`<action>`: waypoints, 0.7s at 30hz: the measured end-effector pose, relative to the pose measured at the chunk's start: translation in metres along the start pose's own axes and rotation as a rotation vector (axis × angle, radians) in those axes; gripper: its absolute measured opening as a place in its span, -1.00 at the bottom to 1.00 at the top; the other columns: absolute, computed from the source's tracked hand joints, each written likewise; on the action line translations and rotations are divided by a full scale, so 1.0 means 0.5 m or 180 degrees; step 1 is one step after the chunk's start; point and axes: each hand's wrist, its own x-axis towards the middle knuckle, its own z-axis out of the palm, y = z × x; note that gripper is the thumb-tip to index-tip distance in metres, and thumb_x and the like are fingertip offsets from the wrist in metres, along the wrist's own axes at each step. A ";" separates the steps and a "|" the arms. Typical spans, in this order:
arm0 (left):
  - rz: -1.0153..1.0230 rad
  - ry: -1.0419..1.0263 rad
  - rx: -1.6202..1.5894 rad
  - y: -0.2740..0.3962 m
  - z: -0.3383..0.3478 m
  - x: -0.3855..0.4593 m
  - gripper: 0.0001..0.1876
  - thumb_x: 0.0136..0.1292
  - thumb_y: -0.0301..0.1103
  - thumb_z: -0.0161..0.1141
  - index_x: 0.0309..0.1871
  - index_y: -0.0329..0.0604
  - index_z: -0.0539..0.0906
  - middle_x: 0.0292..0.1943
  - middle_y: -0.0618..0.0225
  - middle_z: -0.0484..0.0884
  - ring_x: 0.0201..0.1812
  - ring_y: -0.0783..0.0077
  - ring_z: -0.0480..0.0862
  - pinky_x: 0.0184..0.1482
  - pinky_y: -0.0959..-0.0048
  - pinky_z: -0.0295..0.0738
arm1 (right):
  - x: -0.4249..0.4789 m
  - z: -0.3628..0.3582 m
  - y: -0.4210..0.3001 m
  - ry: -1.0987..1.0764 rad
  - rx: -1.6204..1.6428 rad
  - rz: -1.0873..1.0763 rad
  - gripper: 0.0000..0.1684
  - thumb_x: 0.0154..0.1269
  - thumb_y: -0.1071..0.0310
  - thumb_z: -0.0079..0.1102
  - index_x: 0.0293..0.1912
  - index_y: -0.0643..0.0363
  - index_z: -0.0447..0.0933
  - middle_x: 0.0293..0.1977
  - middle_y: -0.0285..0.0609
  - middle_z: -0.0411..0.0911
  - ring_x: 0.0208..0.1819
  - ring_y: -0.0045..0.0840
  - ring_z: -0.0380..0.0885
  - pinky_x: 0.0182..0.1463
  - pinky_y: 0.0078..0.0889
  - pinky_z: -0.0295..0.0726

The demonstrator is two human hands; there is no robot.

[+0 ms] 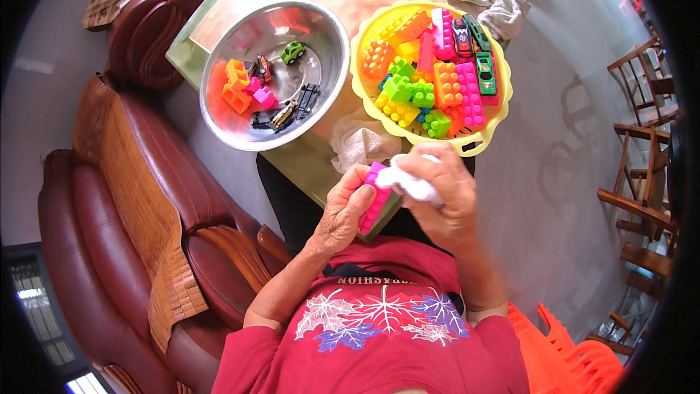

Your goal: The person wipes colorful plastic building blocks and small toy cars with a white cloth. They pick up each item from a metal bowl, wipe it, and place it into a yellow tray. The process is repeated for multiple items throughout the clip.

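A long pink toy building brick (374, 203) is pinched in my left hand (344, 208), its studs facing right. My right hand (445, 191) grips a bunched white cloth (407, 179), which touches the upper end of the brick. Just beyond my hands stands a yellow scalloped plastic basket (358, 85) heaped with colourful bricks and several toy cars. To its left, a steel basin (219, 131) holds orange bricks (236, 86), pink bricks (262, 93), a green toy car (293, 52) and several dark toy vehicles (290, 110).
A crumpled white tissue (363, 142) lies on the table (306, 169) between the containers and me. Grey rags (486, 3) hang at the table's far right corner. A brown leather sofa (158, 186) stands at left, wooden chairs (645, 175) at right, and orange plastic stools (569, 355) at lower right.
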 end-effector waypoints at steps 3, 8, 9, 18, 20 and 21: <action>-0.0077 0.0235 -0.0221 0.005 0.017 0.006 -0.77 0.49 -0.18 0.00 0.02 -0.12 0.47 -0.40 0.56 0.50 -0.55 0.82 0.36 -0.59 0.78 0.22 | -0.014 0.031 0.016 0.0144 -0.0283 -0.0377 -0.49 -0.12 0.58 0.31 -0.04 0.20 0.60 -0.16 0.04 0.47 -0.17 -0.17 0.57 -0.15 -0.28 0.59; -0.0082 0.0524 -0.0698 -0.005 0.027 0.011 -0.76 0.49 -0.16 -0.01 0.03 -0.09 0.47 -0.36 0.54 0.52 -0.50 0.78 0.42 -0.53 0.76 0.30 | -0.041 0.049 0.017 0.0014 -0.0464 -0.0454 -0.47 -0.13 0.55 0.33 -0.03 0.17 0.60 -0.15 0.02 0.46 -0.19 -0.16 0.56 -0.18 -0.24 0.61; -0.0088 0.0615 -0.0873 -0.005 0.031 0.015 -0.76 0.49 -0.16 0.00 0.03 -0.08 0.46 -0.34 0.53 0.52 -0.44 0.75 0.47 -0.45 0.72 0.38 | -0.048 0.054 0.013 -0.0040 -0.0435 -0.0453 -0.46 -0.13 0.55 0.32 -0.02 0.17 0.60 -0.14 0.01 0.46 -0.20 -0.17 0.55 -0.19 -0.23 0.61; -0.0635 0.0944 -0.1534 -0.005 0.024 0.014 -0.61 0.46 0.03 -0.01 -0.03 -0.14 0.52 -0.30 0.38 0.59 -0.29 0.53 0.59 -0.18 0.47 0.53 | -0.088 0.063 0.008 -0.0223 -0.0326 -0.0496 -0.45 -0.18 0.57 0.31 -0.05 0.17 0.58 -0.14 -0.02 0.48 -0.21 -0.19 0.55 -0.21 -0.22 0.63; -0.0691 0.0923 -0.1619 -0.005 0.032 0.014 -0.63 0.47 0.01 -0.02 -0.02 -0.13 0.51 -0.28 0.40 0.59 -0.27 0.56 0.59 -0.18 0.49 0.53 | -0.073 0.060 0.017 -0.0117 -0.0475 -0.0529 -0.48 -0.17 0.56 0.28 -0.06 0.19 0.57 -0.15 -0.01 0.48 -0.22 -0.16 0.55 -0.23 -0.21 0.62; -0.0677 0.0826 -0.1643 -0.004 0.037 0.012 -0.62 0.47 0.02 -0.03 0.01 -0.11 0.51 -0.21 0.39 0.61 -0.20 0.56 0.61 -0.13 0.49 0.54 | -0.062 0.062 0.023 0.0032 -0.0489 -0.0545 -0.50 -0.15 0.55 0.26 -0.06 0.20 0.56 -0.15 0.01 0.48 -0.22 -0.14 0.55 -0.22 -0.22 0.60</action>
